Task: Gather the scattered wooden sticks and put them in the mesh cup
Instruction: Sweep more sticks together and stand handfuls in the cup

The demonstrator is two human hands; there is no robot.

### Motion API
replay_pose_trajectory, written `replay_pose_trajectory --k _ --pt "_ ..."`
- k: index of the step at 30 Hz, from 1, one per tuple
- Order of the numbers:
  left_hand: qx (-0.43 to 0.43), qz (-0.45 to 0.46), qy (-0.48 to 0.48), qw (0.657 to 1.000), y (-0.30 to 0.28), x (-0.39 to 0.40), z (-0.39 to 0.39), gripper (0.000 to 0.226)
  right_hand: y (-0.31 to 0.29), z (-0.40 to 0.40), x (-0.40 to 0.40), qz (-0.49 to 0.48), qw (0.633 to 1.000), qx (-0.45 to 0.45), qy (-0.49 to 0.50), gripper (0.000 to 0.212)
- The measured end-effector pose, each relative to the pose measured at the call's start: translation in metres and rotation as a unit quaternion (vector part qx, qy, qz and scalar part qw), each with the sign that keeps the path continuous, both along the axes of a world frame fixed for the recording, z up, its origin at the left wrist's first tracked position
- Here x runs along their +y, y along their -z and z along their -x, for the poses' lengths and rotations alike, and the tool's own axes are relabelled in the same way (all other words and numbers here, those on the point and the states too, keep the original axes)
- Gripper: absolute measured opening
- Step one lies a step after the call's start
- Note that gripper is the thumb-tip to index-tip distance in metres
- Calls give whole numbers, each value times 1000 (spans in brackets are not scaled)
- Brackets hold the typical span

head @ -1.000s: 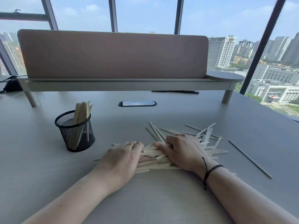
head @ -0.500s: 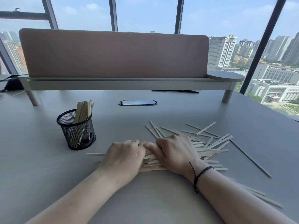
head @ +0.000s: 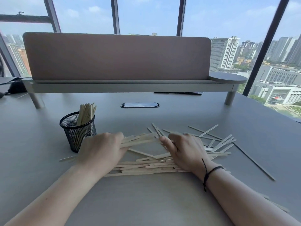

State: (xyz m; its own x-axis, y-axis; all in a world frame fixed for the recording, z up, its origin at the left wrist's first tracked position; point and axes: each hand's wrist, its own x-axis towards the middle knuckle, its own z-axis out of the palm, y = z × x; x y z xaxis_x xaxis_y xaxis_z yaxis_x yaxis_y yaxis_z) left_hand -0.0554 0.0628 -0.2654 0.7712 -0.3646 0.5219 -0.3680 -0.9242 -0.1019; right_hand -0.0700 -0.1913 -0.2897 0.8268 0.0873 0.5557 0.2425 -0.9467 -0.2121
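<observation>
no readable writing anywhere. the wooden sticks (head: pixel 146 165) are pale, flat and thin, heaped on the grey table (head: pixel 146 201) with long axes mostly 9 to 3 o'clock (strays fan toward 2). the left hand (head: pixel 104 150) and right hand (head: pixel 184 150) curl their fingers around a small bundle's ends. the black mesh cup (head: pixel 76 129), at 10 o'clock, holds upright sticks.

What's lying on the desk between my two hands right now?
In the head view, loose wooden sticks lie between the left hand and right hand, with a raised bundle spanning them.
</observation>
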Motion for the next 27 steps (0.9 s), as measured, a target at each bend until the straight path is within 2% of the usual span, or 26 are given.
replay_pose_trajectory --k 2,4,7,10,12,14,15,17,19,27 --pt "24 81 -13 996 -2 4 -2 47 1 0 0 -6 1000 1 1 87" --pt "40 178 20 983 -3 7 -3 50 0 0 0 -10 1000 15 -21 81" --pt "33 302 92 948 -8 5 -2 56 -2 3 1 -16 995 65 -69 73" --pt "21 398 97 912 -18 0 -1 58 -4 9 3 23 989 122 -82 73" --pt "46 495 100 862 -19 1 -5 60 -6 13 5 45 985 144 -87 76" --pt "109 602 130 780 -18 3 -8 58 -6 17 9 70 981 156 -90 80" --pt "134 632 141 750 -16 2 -9 54 -6 17 11 81 980 156 -89 81" --pt "155 659 156 719 -10 -2 -9 49 -4 17 14 95 981 147 -84 79" --pt "157 673 159 705 -5 -5 -9 49 -2 15 15 96 982 144 -82 75" --pt "138 665 145 719 4 -6 -9 56 1 9 14 85 983 148 -68 72"
